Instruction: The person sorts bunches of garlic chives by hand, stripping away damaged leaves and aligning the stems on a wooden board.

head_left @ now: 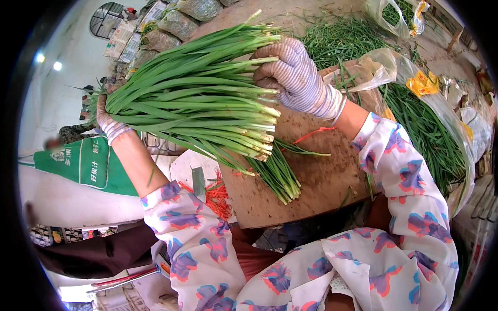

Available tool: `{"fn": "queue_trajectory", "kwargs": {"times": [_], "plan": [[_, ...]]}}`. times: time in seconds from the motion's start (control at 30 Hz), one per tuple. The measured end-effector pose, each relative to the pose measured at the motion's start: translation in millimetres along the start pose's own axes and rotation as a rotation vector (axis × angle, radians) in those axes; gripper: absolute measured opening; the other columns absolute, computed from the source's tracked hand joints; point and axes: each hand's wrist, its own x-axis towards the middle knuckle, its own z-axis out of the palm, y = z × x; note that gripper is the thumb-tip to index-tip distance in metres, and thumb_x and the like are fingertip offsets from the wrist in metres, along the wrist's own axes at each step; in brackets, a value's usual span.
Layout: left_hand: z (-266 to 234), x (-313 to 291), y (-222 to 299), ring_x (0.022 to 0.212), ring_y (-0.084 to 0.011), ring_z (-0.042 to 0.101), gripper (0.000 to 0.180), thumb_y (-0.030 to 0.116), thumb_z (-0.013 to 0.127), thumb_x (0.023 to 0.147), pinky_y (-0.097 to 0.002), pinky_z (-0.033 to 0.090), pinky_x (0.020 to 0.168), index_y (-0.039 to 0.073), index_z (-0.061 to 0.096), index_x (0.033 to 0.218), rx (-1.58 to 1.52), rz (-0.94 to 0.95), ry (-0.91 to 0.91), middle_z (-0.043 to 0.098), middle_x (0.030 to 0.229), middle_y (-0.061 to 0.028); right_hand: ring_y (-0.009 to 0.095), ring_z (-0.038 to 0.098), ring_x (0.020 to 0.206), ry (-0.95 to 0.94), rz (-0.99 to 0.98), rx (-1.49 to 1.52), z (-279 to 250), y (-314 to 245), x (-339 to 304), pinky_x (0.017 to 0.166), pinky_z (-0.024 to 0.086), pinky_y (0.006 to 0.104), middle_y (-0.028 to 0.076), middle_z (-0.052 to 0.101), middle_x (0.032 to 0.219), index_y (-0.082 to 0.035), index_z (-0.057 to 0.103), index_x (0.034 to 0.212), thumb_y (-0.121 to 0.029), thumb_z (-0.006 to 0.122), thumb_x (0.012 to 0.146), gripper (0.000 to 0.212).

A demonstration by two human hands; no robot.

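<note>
A big bunch of garlic chives (pixel 207 98) is held up sideways over the wooden board, leaves to the left and pale cut ends to the right. My left hand (pixel 110 116), in a striped glove, is wrapped round the leafy end and partly hidden behind it. At the stem ends, my right hand (pixel 298 75), in a similar dirt-stained glove, has its fingers curled and pinches a stalk at the bunch's edge. Below, a smaller bunch of chives (pixel 277 179) lies on the wooden board (pixel 321 176). A thin red strip (pixel 314 135) lies beside it.
A clear plastic bag (pixel 469 150) full of chives stands at the right. Loose green leaves (pixel 345 39) cover the floor beyond the board. Red ties (pixel 218 199) are heaped at the board's left edge. A green apron-like cloth (pixel 85 163) is at the left; filled bags (pixel 179 23) line the back.
</note>
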Motion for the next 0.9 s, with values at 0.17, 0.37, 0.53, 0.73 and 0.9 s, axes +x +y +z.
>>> {"fn": "queue_trajectory", "kwargs": {"times": [0.17,0.37,0.53,0.73,0.9], "plan": [[-4,-33,20,0.079,-0.0294,0.054,0.022,0.024,0.046,0.085,-0.0497,0.045,0.082,0.002,0.051,0.083,0.171,0.238,0.239,0.056,0.08,-0.0138,0.027,0.06,0.079,-0.194,-0.071,-0.003,-46,22,-3,0.067,0.049,0.0374,0.006,0.061,0.092,-0.009,0.057,0.078,-0.016,0.067,0.07,0.013],[-37,-14,80,0.073,-0.0292,0.053,0.017,0.018,0.046,0.084,-0.0459,0.047,0.074,0.001,0.048,0.081,-0.056,0.218,0.207,0.052,0.074,-0.0126,0.029,0.056,0.107,-0.854,0.613,-0.906,-105,76,-45,0.087,0.047,0.0355,0.013,0.05,0.125,-0.017,0.048,0.126,-0.019,0.065,0.076,0.053],[-41,-28,84,0.073,-0.0284,0.051,0.015,0.016,0.044,0.083,-0.0464,0.046,0.075,0.002,0.046,0.086,-0.092,0.229,0.283,0.051,0.077,-0.0123,0.029,0.062,0.087,-0.573,0.534,0.025,-69,-32,-22,0.074,0.05,0.0347,0.011,0.064,0.092,-0.012,0.062,0.103,-0.024,0.062,0.079,0.026],[-11,-76,82,0.075,-0.0275,0.054,0.019,0.02,0.04,0.083,-0.046,0.044,0.079,0.004,0.05,0.085,-0.111,0.241,0.324,0.055,0.076,-0.0115,0.027,0.059,0.07,-0.46,0.15,-0.125,-29,-146,32,0.062,0.046,0.0385,0.007,0.057,0.073,-0.012,0.06,0.081,-0.037,0.064,0.074,0.026],[24,-108,78,0.064,-0.0245,0.051,0.017,0.019,0.051,0.086,-0.0418,0.047,0.068,0.003,0.046,0.089,-0.159,0.156,0.396,0.05,0.073,-0.0088,0.026,0.061,0.07,-0.497,0.183,-0.247,-20,-164,32,0.062,0.047,0.0391,0.007,0.059,0.073,-0.011,0.057,0.075,-0.037,0.063,0.075,0.027]]}}
